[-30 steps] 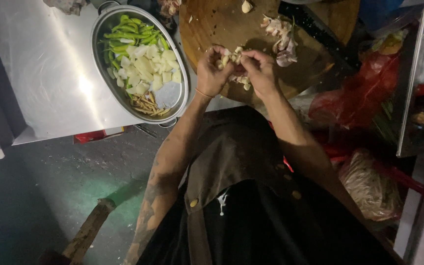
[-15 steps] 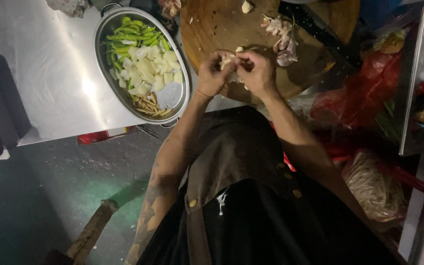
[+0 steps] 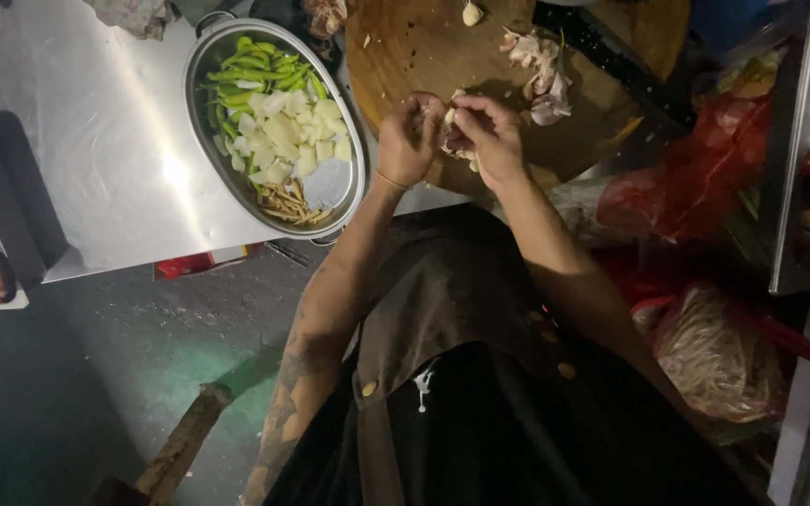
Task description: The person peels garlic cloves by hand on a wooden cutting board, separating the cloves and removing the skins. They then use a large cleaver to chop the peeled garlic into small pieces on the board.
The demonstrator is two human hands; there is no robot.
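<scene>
Seen from above, a person in a dark apron works at the near edge of a round wooden chopping board (image 3: 424,47). The left hand (image 3: 408,141) and the right hand (image 3: 487,139) are drawn close together, fingertips meeting over the board, and both are pinched around a small pale garlic clove (image 3: 449,116) held between them; the fingers of each hand are curled in on it, so much of the clove is hidden. Just below the right hand a few pale scraps of peel (image 3: 467,157) lie on the board. Farther up the board, to the right of the hands, sits a loose heap of papery garlic skins (image 3: 541,70), pinkish white, and near the top edge lies a single whole clove (image 3: 472,13), well apart from the hands. A dark knife (image 3: 611,61) lies at a slant across the upper right part of the board. To the left of the board, on a shiny steel table (image 3: 96,141), stands an oval metal pan (image 3: 201,75) holding long green chillies (image 3: 246,80) at its far end, pale sliced pieces (image 3: 292,131) in the middle and thin tan strips (image 3: 288,201) at its near end. To the right of the board are a red plastic bag (image 3: 686,187) and, lower down, a clear bag of pale strands (image 3: 714,351). The floor (image 3: 96,375) below is dark and wet-looking.
</scene>
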